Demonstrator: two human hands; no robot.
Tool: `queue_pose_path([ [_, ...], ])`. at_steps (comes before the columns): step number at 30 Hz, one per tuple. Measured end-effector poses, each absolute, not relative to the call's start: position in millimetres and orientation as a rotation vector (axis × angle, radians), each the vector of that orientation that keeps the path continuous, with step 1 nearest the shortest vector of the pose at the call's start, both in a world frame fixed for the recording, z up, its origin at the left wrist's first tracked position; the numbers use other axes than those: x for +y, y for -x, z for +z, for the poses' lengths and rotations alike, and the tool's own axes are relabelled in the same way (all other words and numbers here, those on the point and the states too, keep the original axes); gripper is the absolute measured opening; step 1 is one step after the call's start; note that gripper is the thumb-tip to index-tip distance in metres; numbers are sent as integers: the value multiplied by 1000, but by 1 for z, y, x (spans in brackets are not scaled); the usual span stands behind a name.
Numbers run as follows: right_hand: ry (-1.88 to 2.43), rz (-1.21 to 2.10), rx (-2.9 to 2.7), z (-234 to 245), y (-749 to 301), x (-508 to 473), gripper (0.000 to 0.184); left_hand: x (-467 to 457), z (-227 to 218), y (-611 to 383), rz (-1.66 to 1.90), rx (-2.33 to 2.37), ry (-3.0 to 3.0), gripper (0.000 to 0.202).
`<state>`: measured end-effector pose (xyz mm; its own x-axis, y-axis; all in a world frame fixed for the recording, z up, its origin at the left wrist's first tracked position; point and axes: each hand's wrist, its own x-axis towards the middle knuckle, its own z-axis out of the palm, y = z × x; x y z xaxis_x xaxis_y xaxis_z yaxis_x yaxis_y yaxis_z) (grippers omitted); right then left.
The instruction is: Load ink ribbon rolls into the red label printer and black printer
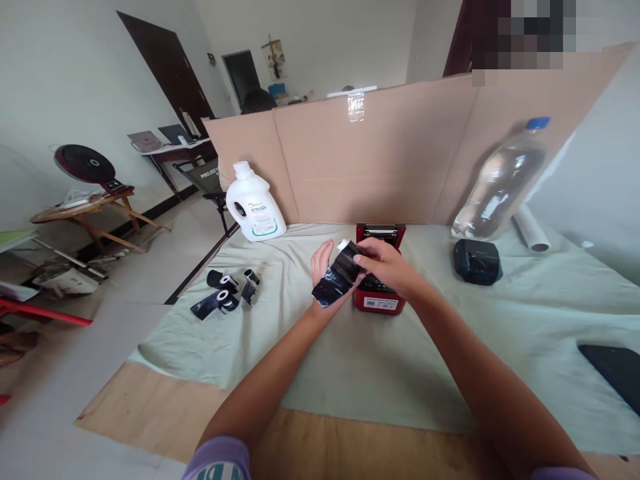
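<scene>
Right-hand grip: right hand (389, 265) closed on the black roll (351, 259), thumb laid on its near face; the other fingers are partly hidden behind.
Left-hand grip: left hand (321, 263) has its fingers straight behind the roll's loose strip (330, 288); whether it pinches or merely backs the strip I cannot tell – the contact is covered.
Roll position: off the green cloth (350, 380), tilted, white core (343, 245) showing at its upper end, strip slanting down to the left; from my remote view it sits just beside the red machine (379, 304), partly overlapping it.
Machine condition: upright on the cloth, what I take for its lid (383, 231) raised; the interior is partly screened by the right hand.
Done, in my judgement: machine open, one roll in hand, a length of strip free.
Left, in my judgement: handling of this roll is unfinished; it is outside the machine and set down nowhere. Contents of the machine – not verifiable from here.
Loose rolls: three more black rolls (227, 300) lie on the cloth at left, clear of both hands.
Right side: black boxy object (477, 261), untouched, near the bottle (505, 180).
</scene>
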<state>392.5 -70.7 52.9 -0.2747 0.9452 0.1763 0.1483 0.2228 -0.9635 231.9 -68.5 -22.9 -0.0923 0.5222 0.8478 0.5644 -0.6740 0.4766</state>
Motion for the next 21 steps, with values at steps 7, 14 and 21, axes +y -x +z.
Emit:
queue_pose_path([
  [7, 1087, 1115, -1685, 46, -376, -75, 17, -80, -7, -231, -1774, -1218, 2063, 61],
  [14, 1156, 1144, -1715, 53, -377, -80, 21, -92, 1, -220, -1685, -1388, 2143, 59],
  [21, 1195, 1183, -1588, 62, -387, -76, 20, -86, 2, -219, -1690, -1316, 2116, 55],
])
